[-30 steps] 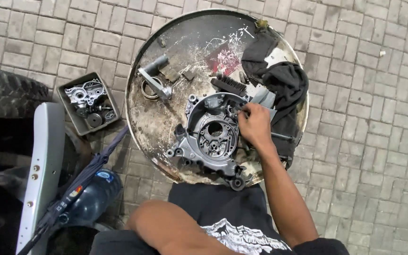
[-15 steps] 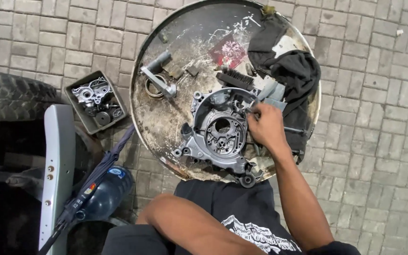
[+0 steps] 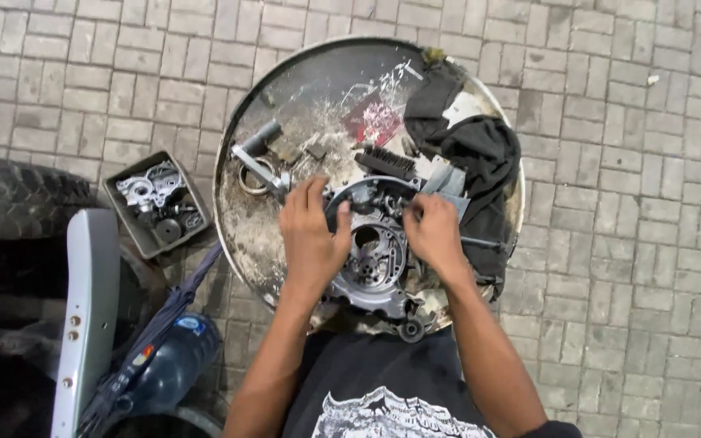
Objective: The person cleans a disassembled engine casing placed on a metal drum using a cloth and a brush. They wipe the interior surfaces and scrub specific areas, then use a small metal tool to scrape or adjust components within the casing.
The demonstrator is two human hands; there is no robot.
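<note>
On round drum top (image 3: 285,97) | left hand (image 3: 311,235) fingers spread on engine casing (image 3: 371,259) | right hand (image 3: 434,234) pinching its edge

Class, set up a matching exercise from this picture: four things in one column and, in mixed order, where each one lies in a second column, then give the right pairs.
Things:
1. engine casing
2. black cloth
3. small tray of metal parts
4. tyre

Places:
A. on the paving, left of the round metal tray
B. far left edge of the picture
C. between the left hand and the right hand
D. on the round tray's right side

Pairs: 1-C, 2-D, 3-A, 4-B
</note>
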